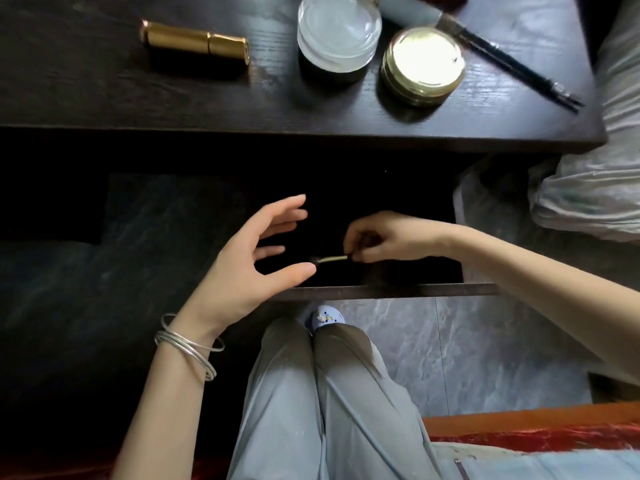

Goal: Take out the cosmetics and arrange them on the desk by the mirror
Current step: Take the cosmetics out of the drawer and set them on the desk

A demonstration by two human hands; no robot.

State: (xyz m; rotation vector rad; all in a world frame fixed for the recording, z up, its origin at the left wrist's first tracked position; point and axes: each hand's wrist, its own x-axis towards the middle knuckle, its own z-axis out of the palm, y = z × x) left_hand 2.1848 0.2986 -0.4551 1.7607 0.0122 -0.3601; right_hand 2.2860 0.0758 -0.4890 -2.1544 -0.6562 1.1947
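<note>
My right hand (391,239) reaches into the open dark drawer (391,292) and pinches a thin pale stick-like cosmetic (330,259) by its right end. My left hand (249,256) hovers open just left of it, thumb tip almost at the stick's dark left tip. On the dark desk (104,91) above lie a gold lipstick tube (195,43), a clear-lidded jar (337,32), a gold-rimmed jar (424,65) and a black pencil-like stick (509,58). No mirror is visible.
A pale tube (408,10) lies at the desk's far edge behind the jars. Crumpled plastic bags (588,188) sit to the right of the desk. My legs in grey trousers (329,393) stand in front of the drawer on a grey tiled floor.
</note>
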